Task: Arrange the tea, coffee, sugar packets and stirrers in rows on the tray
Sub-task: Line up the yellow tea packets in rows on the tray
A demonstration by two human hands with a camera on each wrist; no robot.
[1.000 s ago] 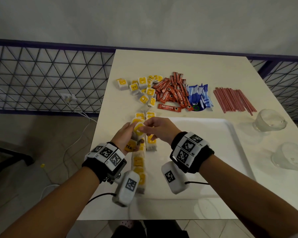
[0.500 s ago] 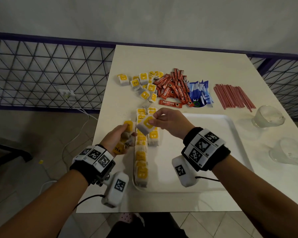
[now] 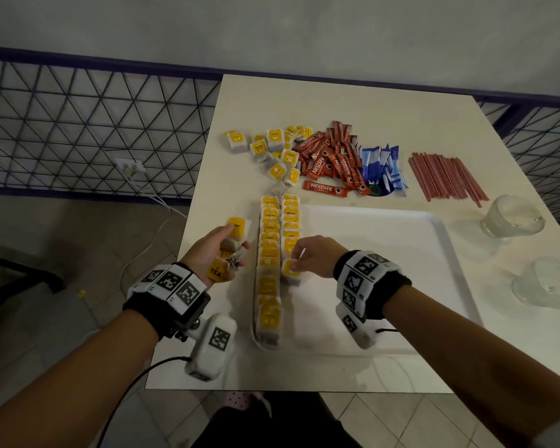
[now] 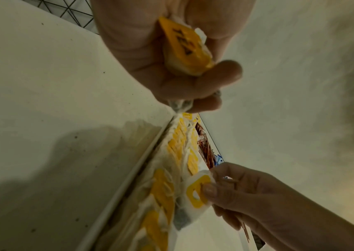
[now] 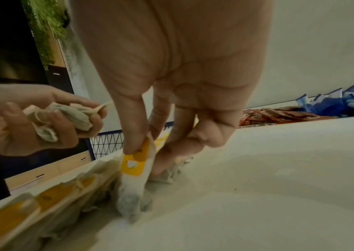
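The left hand point(image 3: 219, 253) hovered over the tabletop point(image 3: 369, 105) just left of the tray point(image 3: 401, 253), its fingers curled round a bunch of tea bags point(image 3: 230, 250); one yellow tag stuck up above the fingers and another, marked TEA, showed near the wrist. The left wrist view showed the same grip from below, fingers closed on the bags point(image 4: 184, 51).

Next came the tray's left edge, where two rows of tea bags ran away from the person. The first row point(image 3: 269, 263) lay right along the rim and reached almost to the near corner. The second row point(image 3: 290, 234) sat touching it on the right and was shorter, ending about halfway down.

At the near end of that second row the right hand point(image 3: 314, 258) pinched a single tea bag point(image 3: 290, 270) by its yellow tag, thumb and forefinger closed on it. In the right wrist view the bag point(image 5: 136, 169) hung upright from the fingertips with its bottom touching the tray floor.

Beyond the tray, on the tabletop, lay a loose heap of tea bags point(image 3: 272, 150), then a pile of red coffee sticks point(image 3: 330, 160), then blue sugar packets point(image 3: 380, 166), then a spread of red stirrers point(image 3: 443, 176). Two glasses point(image 3: 511, 218) stood at the tabletop's right edge.
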